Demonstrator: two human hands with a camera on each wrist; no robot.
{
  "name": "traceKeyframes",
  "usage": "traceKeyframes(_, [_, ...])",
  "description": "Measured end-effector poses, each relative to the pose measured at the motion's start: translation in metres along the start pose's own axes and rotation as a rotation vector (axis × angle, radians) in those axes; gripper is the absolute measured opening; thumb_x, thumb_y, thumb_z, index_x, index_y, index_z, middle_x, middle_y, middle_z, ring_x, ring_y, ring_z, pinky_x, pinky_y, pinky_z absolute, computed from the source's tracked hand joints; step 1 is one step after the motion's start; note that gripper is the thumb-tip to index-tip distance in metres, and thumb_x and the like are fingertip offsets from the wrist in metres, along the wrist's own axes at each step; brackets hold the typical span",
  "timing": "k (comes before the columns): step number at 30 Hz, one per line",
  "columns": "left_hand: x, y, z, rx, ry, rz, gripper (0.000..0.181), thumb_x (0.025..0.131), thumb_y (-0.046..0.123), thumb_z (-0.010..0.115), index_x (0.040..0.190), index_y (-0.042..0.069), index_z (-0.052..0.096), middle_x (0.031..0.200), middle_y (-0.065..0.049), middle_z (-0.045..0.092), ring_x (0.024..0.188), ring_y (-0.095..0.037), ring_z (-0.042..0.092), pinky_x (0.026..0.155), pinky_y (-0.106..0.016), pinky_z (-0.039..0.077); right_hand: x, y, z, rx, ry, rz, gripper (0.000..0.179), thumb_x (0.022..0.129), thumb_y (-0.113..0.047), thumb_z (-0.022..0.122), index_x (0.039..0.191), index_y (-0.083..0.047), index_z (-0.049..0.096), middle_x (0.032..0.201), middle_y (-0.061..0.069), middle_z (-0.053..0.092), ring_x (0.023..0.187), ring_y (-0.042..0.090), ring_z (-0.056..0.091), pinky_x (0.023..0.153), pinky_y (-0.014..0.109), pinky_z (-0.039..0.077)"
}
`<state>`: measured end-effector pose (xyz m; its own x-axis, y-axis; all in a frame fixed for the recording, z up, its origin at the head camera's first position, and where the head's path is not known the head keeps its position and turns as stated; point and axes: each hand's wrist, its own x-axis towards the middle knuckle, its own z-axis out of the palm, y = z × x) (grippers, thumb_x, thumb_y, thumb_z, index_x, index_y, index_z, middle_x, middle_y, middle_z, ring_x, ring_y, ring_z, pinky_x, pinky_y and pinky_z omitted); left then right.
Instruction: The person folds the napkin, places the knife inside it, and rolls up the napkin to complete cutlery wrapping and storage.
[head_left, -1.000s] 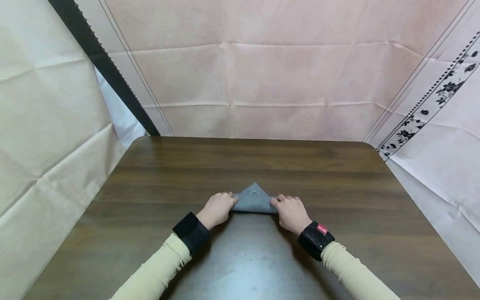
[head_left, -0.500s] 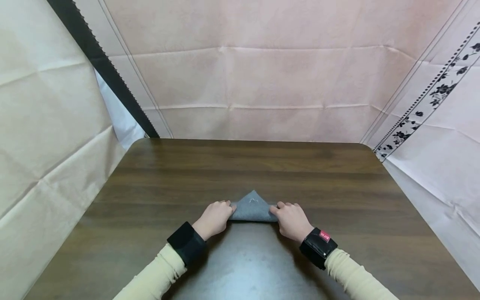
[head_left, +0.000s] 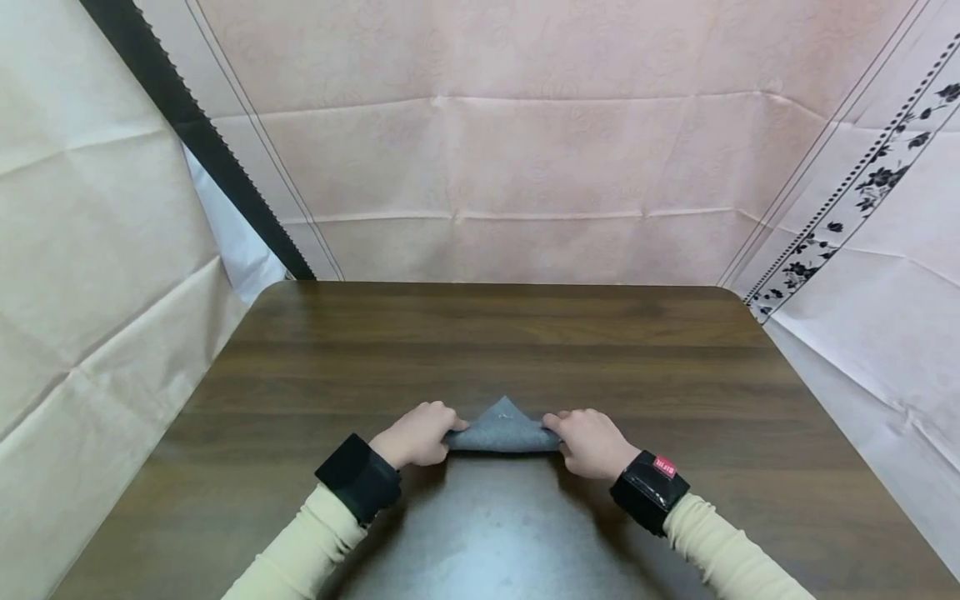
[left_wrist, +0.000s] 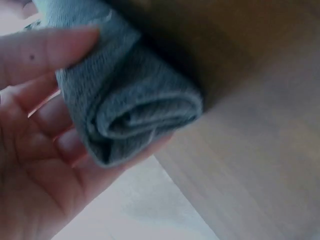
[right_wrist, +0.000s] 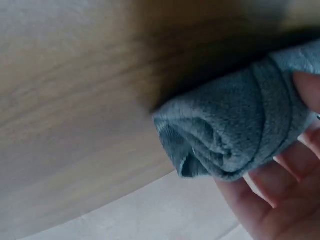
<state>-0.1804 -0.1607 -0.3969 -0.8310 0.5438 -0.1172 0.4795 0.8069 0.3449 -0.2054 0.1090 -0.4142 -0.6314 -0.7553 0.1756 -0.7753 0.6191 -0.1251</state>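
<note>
A blue-grey cloth [head_left: 502,433] lies rolled up on the table, with one triangular corner pointing away from me. My left hand [head_left: 422,433] holds its left end. In the left wrist view the thumb is over the rolled cloth [left_wrist: 145,95] and the fingers lie underneath, with the coiled layers showing at the end. At the other end my right hand [head_left: 596,443] grips the roll between thumb and fingers. The right wrist view shows the spiral end of the cloth [right_wrist: 215,130], somewhat loose and uneven.
The brown wooden table [head_left: 495,333] has rounded far corners. Pale creased sheets hang behind it and at both sides, such as the pinkish back sheet [head_left: 495,158]. Black straps sit on both wrists, the left strap [head_left: 360,479] and the right strap [head_left: 649,492].
The cloth and both hands have come nearer to me. Less of the triangular corner shows, as more is rolled in. The hands are slightly farther apart.
</note>
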Motion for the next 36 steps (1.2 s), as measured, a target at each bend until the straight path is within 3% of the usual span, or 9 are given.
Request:
traceKeyframes(4, [0.003, -0.005, -0.011, -0.064, -0.096, 0.01, 0.038, 0.077, -0.007, 0.058, 0.113, 0.002, 0.064, 0.112, -0.008, 0.062, 0.101, -0.021, 0.056, 0.079, -0.031, 0.045, 0.002, 0.007, -0.009, 0.118, -0.101, 0.005, 0.024, 0.075, 0.004, 0.059, 0.096, -0.006, 0.06, 0.071, -0.003, 0.056, 0.057, 0.008, 0.042, 0.053, 0.025, 0.038])
traceKeyframes(9, [0.009, -0.016, -0.019, -0.209, -0.177, 0.001, 0.032, 0.081, -0.002, 0.062, 0.112, 0.006, 0.059, 0.115, -0.008, 0.057, 0.107, -0.024, 0.052, 0.087, -0.039, 0.042, 0.007, 0.017, -0.017, 0.271, -0.194, 0.019, 0.028, 0.081, 0.004, 0.052, 0.107, -0.005, 0.059, 0.067, -0.005, 0.047, 0.053, 0.006, 0.035, 0.052, 0.023, 0.034])
traceKeyframes(13, [0.012, -0.027, -0.02, -0.302, -0.153, -0.002, 0.033, 0.084, -0.002, 0.059, 0.115, 0.007, 0.055, 0.121, -0.011, 0.053, 0.115, -0.027, 0.047, 0.091, -0.043, 0.04, 0.013, 0.025, -0.019, 0.348, -0.202, 0.052, 0.027, 0.086, 0.0, 0.053, 0.112, -0.003, 0.057, 0.074, -0.003, 0.051, 0.056, 0.007, 0.038, 0.054, 0.024, 0.036])
traceKeyframes(18, [0.017, -0.032, -0.016, -0.219, 0.043, 0.034, 0.032, 0.083, -0.003, 0.057, 0.115, 0.001, 0.057, 0.113, -0.013, 0.059, 0.105, -0.025, 0.054, 0.085, -0.04, 0.044, 0.018, 0.034, -0.012, 0.228, -0.031, 0.064, 0.022, 0.086, -0.007, 0.058, 0.107, -0.002, 0.061, 0.094, 0.006, 0.063, 0.078, 0.017, 0.058, 0.068, 0.034, 0.046])
traceKeyframes(23, [0.013, -0.016, -0.004, 0.187, 0.357, 0.098, 0.025, 0.077, -0.002, 0.063, 0.101, 0.003, 0.065, 0.101, -0.011, 0.062, 0.091, -0.025, 0.059, 0.078, -0.038, 0.047, 0.02, 0.029, -0.001, -0.011, 0.206, 0.013, 0.022, 0.08, -0.005, 0.065, 0.102, -0.004, 0.065, 0.095, 0.007, 0.063, 0.085, 0.023, 0.06, 0.069, 0.038, 0.048])
traceKeyframes(25, [0.005, -0.004, 0.002, 0.34, 0.43, 0.125, 0.024, 0.077, 0.001, 0.064, 0.1, 0.005, 0.067, 0.102, -0.012, 0.063, 0.094, -0.027, 0.059, 0.08, -0.041, 0.047, 0.018, 0.02, 0.002, -0.109, 0.292, -0.04, 0.023, 0.076, -0.004, 0.066, 0.099, -0.006, 0.067, 0.093, 0.007, 0.062, 0.084, 0.023, 0.059, 0.068, 0.038, 0.048])
traceKeyframes(29, [-0.015, 0.019, 0.016, 0.443, 0.319, 0.076, 0.036, 0.085, 0.021, 0.062, 0.119, 0.009, 0.061, 0.122, -0.013, 0.055, 0.114, -0.029, 0.05, 0.089, -0.049, 0.041, 0.008, -0.003, 0.006, -0.238, 0.319, -0.102, 0.024, 0.074, -0.01, 0.068, 0.097, -0.007, 0.069, 0.098, 0.009, 0.064, 0.091, 0.025, 0.058, 0.072, 0.04, 0.047])
traceKeyframes(32, [-0.021, 0.025, 0.024, 0.415, 0.188, -0.005, 0.051, 0.089, 0.035, 0.056, 0.134, 0.012, 0.046, 0.138, -0.013, 0.04, 0.128, -0.031, 0.034, 0.095, -0.055, 0.033, 0.001, -0.014, 0.008, -0.251, 0.224, -0.053, 0.032, 0.075, -0.018, 0.07, 0.105, -0.007, 0.067, 0.111, 0.012, 0.062, 0.103, 0.028, 0.056, 0.077, 0.045, 0.046])
traceKeyframes(36, [-0.015, 0.019, 0.032, 0.362, 0.107, -0.063, 0.062, 0.09, 0.042, 0.052, 0.142, 0.013, 0.035, 0.146, -0.017, 0.026, 0.134, -0.033, 0.021, 0.098, -0.058, 0.026, 0.001, -0.019, 0.012, -0.212, 0.074, 0.044, 0.051, 0.079, -0.03, 0.069, 0.121, -0.004, 0.058, 0.127, 0.018, 0.051, 0.117, 0.034, 0.046, 0.084, 0.053, 0.041])
